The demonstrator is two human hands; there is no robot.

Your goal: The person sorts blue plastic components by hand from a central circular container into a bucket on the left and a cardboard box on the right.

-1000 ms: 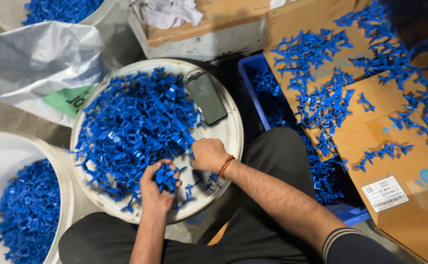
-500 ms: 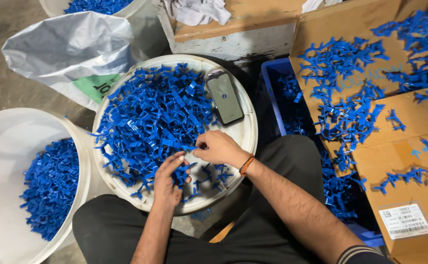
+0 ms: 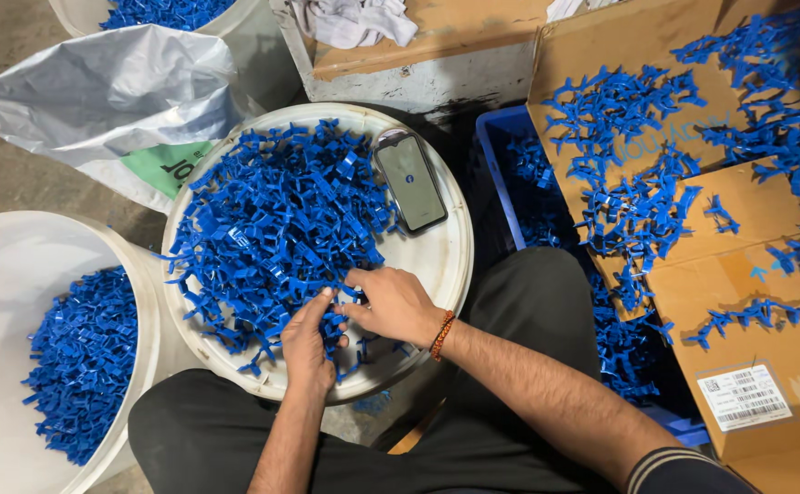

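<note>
A heap of small blue plastic parts (image 3: 272, 220) covers the left and middle of a round white tray (image 3: 446, 265) resting above my lap. My left hand (image 3: 307, 346) lies at the heap's near edge, fingers curled around a few of the parts. My right hand (image 3: 398, 306), with a beaded band at the wrist, meets it from the right and pinches a blue part between thumb and fingers. A dark phone (image 3: 411, 183) lies face up on the tray's bare right side.
A white bucket (image 3: 16, 274) part-filled with blue parts stands at my left. A grey plastic sack (image 3: 98, 91) lies behind it. On the right a blue crate (image 3: 496, 146) and cardboard boxes (image 3: 747, 265) carry more blue parts. A worn box with a white cloth (image 3: 354, 20) sits behind.
Both hands have shifted from the tray's near rim into the edge of the heap and come together. The view has moved, so the tray sits further right in the picture.
</note>
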